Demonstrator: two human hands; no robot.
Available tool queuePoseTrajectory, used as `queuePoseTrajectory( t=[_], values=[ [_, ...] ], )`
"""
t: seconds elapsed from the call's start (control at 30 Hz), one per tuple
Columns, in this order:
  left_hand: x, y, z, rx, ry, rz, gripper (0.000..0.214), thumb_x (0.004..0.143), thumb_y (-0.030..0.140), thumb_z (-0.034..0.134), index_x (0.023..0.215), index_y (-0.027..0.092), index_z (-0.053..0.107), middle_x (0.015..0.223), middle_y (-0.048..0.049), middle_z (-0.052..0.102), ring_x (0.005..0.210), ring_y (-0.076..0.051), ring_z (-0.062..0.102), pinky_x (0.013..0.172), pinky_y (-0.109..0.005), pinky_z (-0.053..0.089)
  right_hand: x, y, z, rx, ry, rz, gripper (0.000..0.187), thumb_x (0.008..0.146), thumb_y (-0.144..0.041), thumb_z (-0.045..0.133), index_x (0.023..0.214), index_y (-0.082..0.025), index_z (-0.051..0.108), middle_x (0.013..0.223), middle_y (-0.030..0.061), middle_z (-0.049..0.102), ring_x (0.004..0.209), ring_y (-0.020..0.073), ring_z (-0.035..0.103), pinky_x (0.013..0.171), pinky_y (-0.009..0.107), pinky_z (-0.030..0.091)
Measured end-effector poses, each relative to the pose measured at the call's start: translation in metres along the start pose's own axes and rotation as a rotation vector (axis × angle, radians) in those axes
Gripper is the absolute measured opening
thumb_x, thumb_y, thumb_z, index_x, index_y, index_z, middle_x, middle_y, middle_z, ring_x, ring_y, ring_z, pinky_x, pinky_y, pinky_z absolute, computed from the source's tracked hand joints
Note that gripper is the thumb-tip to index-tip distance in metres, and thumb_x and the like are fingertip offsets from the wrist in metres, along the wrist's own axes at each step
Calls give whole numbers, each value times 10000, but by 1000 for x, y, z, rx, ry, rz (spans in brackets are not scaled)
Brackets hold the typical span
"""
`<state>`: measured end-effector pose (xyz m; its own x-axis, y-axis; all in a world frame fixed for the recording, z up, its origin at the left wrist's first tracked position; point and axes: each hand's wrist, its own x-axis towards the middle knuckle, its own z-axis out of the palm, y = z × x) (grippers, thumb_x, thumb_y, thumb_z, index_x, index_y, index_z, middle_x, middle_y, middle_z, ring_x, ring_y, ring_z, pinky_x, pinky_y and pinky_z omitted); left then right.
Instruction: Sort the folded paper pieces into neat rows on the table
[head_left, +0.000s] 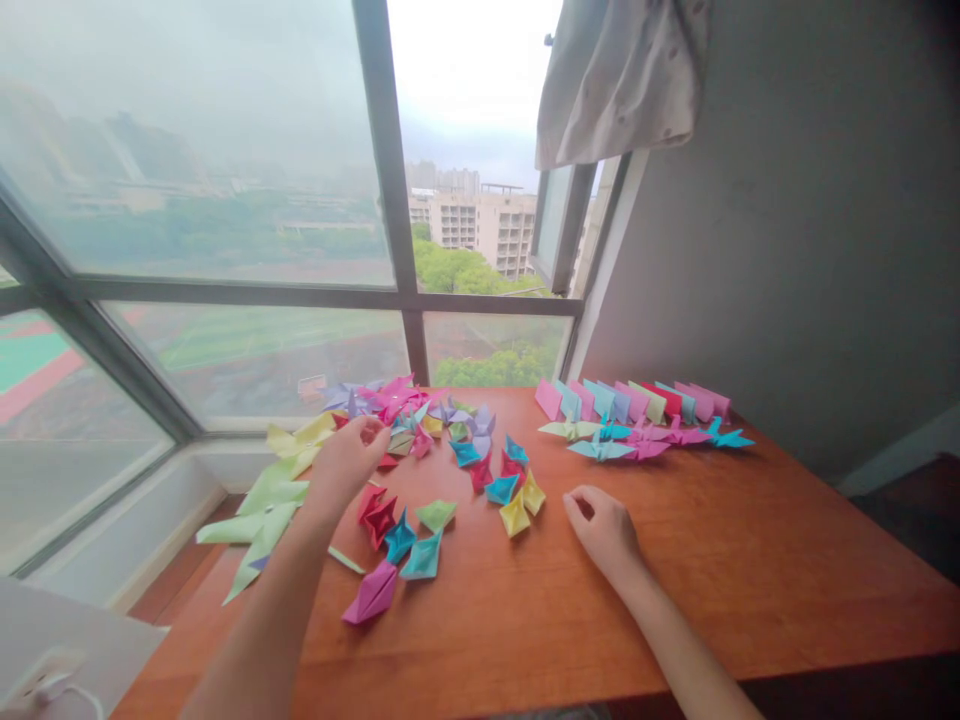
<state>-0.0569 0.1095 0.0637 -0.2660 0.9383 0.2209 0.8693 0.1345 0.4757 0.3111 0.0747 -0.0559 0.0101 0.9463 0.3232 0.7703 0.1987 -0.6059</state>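
My left hand [349, 458] hangs over the left part of the paper pile, its fingers curled together; whether anything is in them is hidden. Around it lie a yellow folded paper piece [300, 440], a pink pinwheel [397, 400] and a purple folded piece [480, 425]. My right hand [604, 530] rests on the table with fingers curled in and nothing visible in them. Just left of it sit small paper boats, among them a yellow boat [515, 515] and a blue boat [502, 489]. Nearer me are a magenta boat [373, 592], a teal boat [422, 556] and red boats [379, 520].
At the wooden table's [712, 560] back right stands a row of folded paper pieces [634, 400], with paper cranes [600, 447] in front. Green pinwheels [259, 520] overhang the left edge. A window [247, 360] borders the back; a grey wall [787, 250] rises at right.
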Motion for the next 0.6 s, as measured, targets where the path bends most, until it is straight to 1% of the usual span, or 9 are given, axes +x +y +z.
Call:
queuePoseTrajectory(
  t=[0.07, 0.13, 0.2, 0.27, 0.37, 0.47, 0.53, 0.6],
  values=[
    [22, -15, -3, 63, 12, -63, 289, 805, 419, 526, 792, 167, 668, 724, -102, 725, 708, -266, 661, 616, -304, 434, 0, 0, 0, -4, -7, 5, 346, 894, -430, 442, 700, -213, 630, 706, 44, 674, 635, 184, 602, 628, 279, 423],
    [38, -25, -2, 105, 0, -90, 316, 801, 437, 518, 660, 181, 639, 605, -91, 689, 628, -259, 637, 571, -297, 403, 1, 0, 1, -1, -4, 6, 361, 896, -445, 432, 705, -214, 632, 709, 50, 677, 635, 187, 600, 624, 282, 425],
    [47, -31, 2, 122, -32, -89, 356, 796, 445, 514, 556, 195, 599, 512, -75, 645, 562, -242, 609, 539, -288, 377, 1, 0, 1, 3, 1, 2, 372, 896, -454, 424, 709, -214, 637, 710, 55, 679, 637, 188, 599, 617, 282, 422],
    [50, -32, 7, 125, -62, -74, 359, 781, 423, 522, 503, 202, 571, 466, -64, 615, 525, -229, 590, 522, -282, 358, 1, 1, 2, 2, 1, 1, 377, 898, -455, 421, 701, -214, 633, 700, 53, 674, 637, 186, 598, 612, 280, 416],
    [49, -31, 12, 122, -63, -55, 300, 755, 354, 525, 500, 202, 566, 473, -55, 611, 530, -219, 583, 518, -277, 337, 1, 1, 2, -1, 2, 7, 369, 899, -448, 425, 689, -215, 620, 698, 45, 669, 643, 183, 599, 616, 276, 411],
    [42, -26, 10, 124, -19, -42, 275, 754, 345, 517, 525, 200, 558, 522, -54, 620, 561, -216, 575, 517, -275, 310, 1, 0, 1, 1, 3, 12, 359, 899, -442, 431, 696, -215, 621, 714, 45, 674, 652, 183, 602, 625, 275, 412],
    [34, -20, 5, 120, 24, -29, 271, 766, 366, 514, 561, 197, 565, 573, -54, 634, 597, -217, 575, 525, -273, 300, 1, -1, 1, 1, 1, 6, 368, 900, -447, 427, 698, -214, 628, 722, 51, 680, 656, 185, 603, 626, 276, 415],
    [20, -10, 2, 101, 68, -8, 254, 785, 376, 508, 626, 196, 593, 632, -49, 655, 638, -213, 584, 543, -267, 310, 1, -1, 1, 5, 4, -1, 381, 899, -454, 422, 694, -213, 634, 725, 58, 683, 655, 187, 601, 624, 280, 418]
  ],
)
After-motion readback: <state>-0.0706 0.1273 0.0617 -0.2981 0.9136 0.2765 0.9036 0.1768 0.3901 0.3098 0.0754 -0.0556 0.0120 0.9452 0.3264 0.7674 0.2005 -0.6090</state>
